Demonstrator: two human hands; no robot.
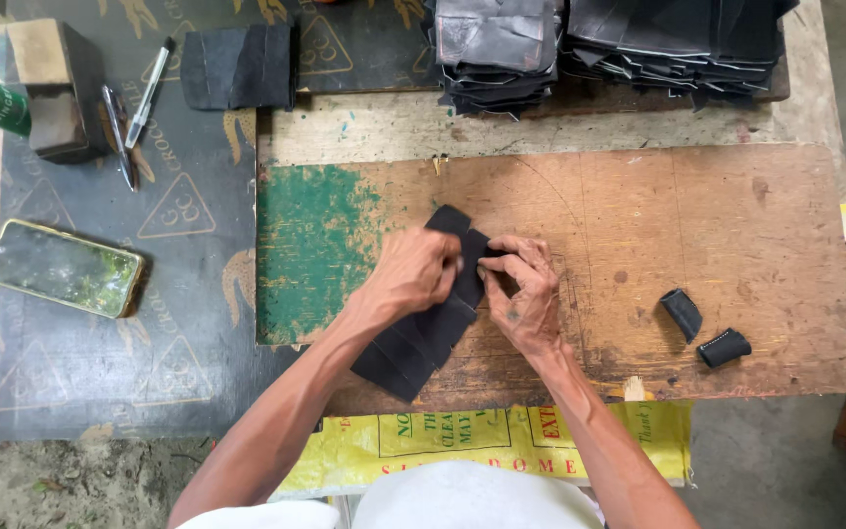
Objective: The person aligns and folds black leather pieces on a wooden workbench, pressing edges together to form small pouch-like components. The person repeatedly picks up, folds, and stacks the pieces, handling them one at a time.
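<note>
Both hands work 1 long black strip (423, 333) lying diagonally on the worn wooden board (736, 245). The left hand (413, 272) presses down on the strip with fingers curled nearly closed. The right hand (524, 294) pinches the strip's right edge, fingertips drawn together. 2 small black rolled pieces (702, 330) lie well apart to the right. Stacks of black cut sheets (599, 44) sit at the far edge. A phone (64, 267) and 2 pens (134, 113) rest on the dark mat to the left.
</note>
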